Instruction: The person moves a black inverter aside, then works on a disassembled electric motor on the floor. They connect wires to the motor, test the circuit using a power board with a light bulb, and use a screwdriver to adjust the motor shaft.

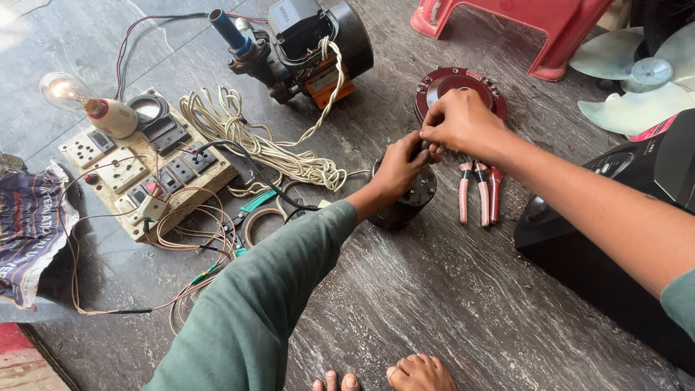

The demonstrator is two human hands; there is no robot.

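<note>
The dark cylindrical metal motor body [407,195] stands upright near the middle of the grey marbled floor [449,304], long axis vertical, top toward the camera. The left hand [399,165] clasps its top edge, seemingly steadying it; the right hand [457,122] pinches something small there. Red-handled pliers [479,190] lie just right.

The dark, round metal motor housing [407,197] looks dull and greasy; the pink-handled pliers [479,190] have smooth plastic grips; the grey stone floor [449,289] is polished and streaked.
</note>
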